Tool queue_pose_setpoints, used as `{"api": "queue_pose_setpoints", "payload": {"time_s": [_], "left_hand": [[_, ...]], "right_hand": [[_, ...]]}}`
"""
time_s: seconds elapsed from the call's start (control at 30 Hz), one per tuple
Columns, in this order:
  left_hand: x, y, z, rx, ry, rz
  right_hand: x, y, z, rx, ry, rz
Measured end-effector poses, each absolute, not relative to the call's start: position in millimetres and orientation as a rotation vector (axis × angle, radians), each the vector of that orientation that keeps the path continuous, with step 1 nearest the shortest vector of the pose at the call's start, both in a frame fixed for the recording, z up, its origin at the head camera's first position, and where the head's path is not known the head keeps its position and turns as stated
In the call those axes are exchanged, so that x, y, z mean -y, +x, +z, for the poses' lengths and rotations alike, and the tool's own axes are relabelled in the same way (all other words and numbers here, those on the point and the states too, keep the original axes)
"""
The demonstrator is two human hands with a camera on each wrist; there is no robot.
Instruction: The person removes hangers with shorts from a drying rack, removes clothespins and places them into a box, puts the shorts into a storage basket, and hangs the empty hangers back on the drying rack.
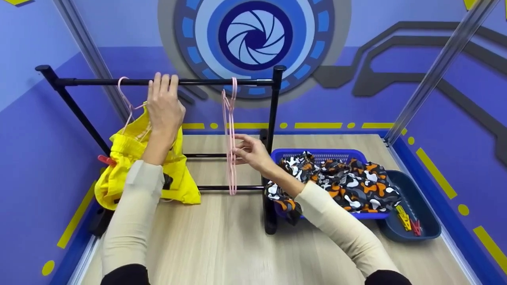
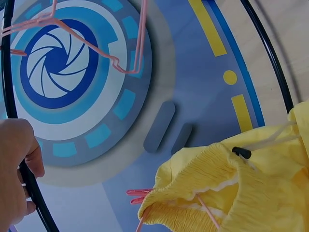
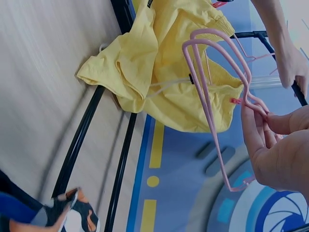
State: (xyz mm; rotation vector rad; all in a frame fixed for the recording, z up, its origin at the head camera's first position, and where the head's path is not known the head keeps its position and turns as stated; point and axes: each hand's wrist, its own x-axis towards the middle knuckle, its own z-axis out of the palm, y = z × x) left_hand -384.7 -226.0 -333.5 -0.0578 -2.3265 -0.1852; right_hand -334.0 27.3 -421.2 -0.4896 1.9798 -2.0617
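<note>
My left hand (image 1: 164, 109) grips the top rail (image 1: 206, 82) of a black clothes rack; the left wrist view shows its fingers and thumb around the bar. Below and left of it, a yellow garment (image 1: 130, 158) with a gathered waistband and drawcord hangs from a pink hanger (image 1: 123, 93). Red clothes pegs (image 2: 138, 193) are clipped at its waistband. Further right on the rail hang pink hangers (image 1: 232, 174), close together and edge-on. My right hand (image 3: 285, 150) pinches these hangers between thumb and fingers, along one side.
Right of the rack stands a blue basket (image 1: 340, 152) holding a camouflage-patterned cloth (image 1: 356, 186). Partly behind it is a dark tray (image 1: 429, 221) with yellow pegs (image 1: 403, 217) and a red peg (image 1: 416, 227). Printed panels wall in the wooden surface.
</note>
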Motion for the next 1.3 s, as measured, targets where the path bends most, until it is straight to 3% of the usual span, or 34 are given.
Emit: {"api": "queue_pose_setpoints", "payload": {"time_s": [0.47,0.83,1.13,1.3], "left_hand": [[215.3,-383.8,-332.6,2.327,0.005,-0.247],[174.4,-366.7,-324.6,2.395,0.179,-0.264],[84.4,-335.1,-355.8,2.292,-0.216,-0.137],[22.8,-331.9,-396.7,2.54,-0.566,-0.557]], "right_hand": [[-46.2,-324.1,-431.3,-2.131,-0.604,-1.837],[-146.0,-326.6,-429.7,-2.59,-0.768,-1.215],[-264.4,-335.5,-442.7,-2.739,-0.378,-1.08],[-306.8,-338.9,-457.5,-2.875,-0.405,-0.941]]}}
